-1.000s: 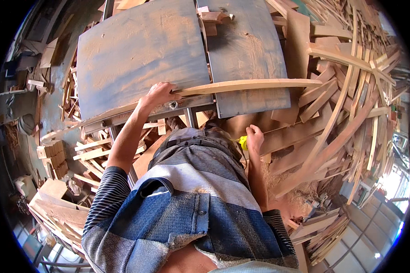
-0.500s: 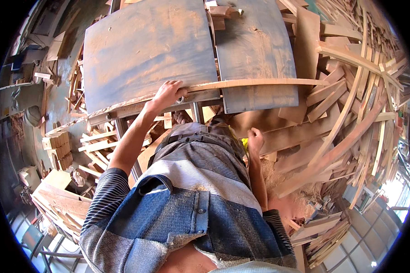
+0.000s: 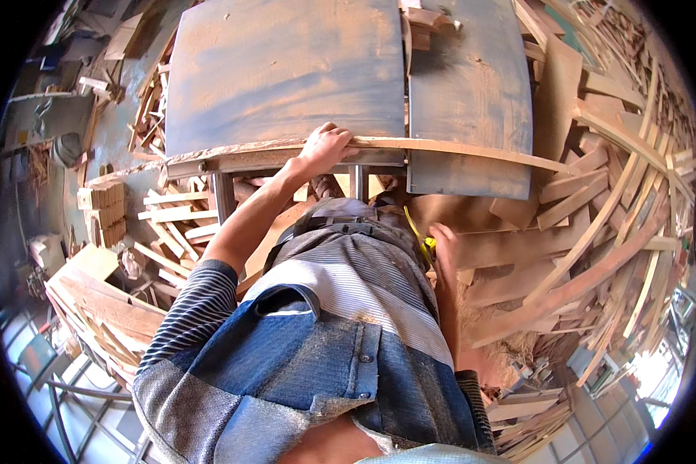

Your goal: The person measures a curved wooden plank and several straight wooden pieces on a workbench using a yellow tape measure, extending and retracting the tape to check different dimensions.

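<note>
A long, thin, slightly curved wooden strip lies along the near edge of a dusty metal machine table, its right end jutting past the table. My left hand is closed over the strip near its middle, the fingers on its far side. By my right hip, my right hand is closed at a yellow tape measure. A narrow yellow blade slants up from it toward the table. Blur hides part of that grip.
Small wood blocks sit in the gap between the table's two plates. Long curved offcuts heap up on the right. Stacked blocks and loose sticks lie to the left. Sawdust covers the floor at lower right.
The view has shifted, so the table appears farther right and higher. My left hand stays on the strip. More of the yellow tape measure now shows beside my right hand, with its blade visible.
</note>
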Demonstrator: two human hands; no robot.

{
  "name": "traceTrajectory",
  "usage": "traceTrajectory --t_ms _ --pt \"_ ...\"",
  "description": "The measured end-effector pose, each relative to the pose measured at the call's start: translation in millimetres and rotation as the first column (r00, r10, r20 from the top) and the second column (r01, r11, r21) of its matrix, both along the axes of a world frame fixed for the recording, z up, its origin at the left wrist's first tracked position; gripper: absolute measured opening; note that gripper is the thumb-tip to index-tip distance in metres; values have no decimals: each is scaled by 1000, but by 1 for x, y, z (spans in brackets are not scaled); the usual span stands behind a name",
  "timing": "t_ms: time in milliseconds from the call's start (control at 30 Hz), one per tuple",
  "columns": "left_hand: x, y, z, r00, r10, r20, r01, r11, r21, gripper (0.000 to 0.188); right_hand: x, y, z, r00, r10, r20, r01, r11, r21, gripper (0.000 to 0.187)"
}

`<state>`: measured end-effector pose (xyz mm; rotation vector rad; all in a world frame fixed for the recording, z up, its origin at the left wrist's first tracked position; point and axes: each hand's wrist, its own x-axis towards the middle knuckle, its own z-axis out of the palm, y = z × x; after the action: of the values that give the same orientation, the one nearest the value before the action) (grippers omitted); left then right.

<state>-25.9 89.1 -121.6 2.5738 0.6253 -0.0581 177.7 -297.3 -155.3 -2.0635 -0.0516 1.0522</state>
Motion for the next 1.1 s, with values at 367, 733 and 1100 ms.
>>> traceTrajectory --t_ms 367,733,1100 --pt "-28 -14 1 922 69 381 -72 997 -7 25 13 11 0 976 216 30 -215 976 -39 39" --pt "-149 -71 38 928 373 -18 -366 900 -235 30 62 130 42 972 -230 -51 235 960 149 27" --pt "-170 -86 25 665 710 -230 -734 566 -374 47 137 187 36 936 -346 -72 350 936 48 70"
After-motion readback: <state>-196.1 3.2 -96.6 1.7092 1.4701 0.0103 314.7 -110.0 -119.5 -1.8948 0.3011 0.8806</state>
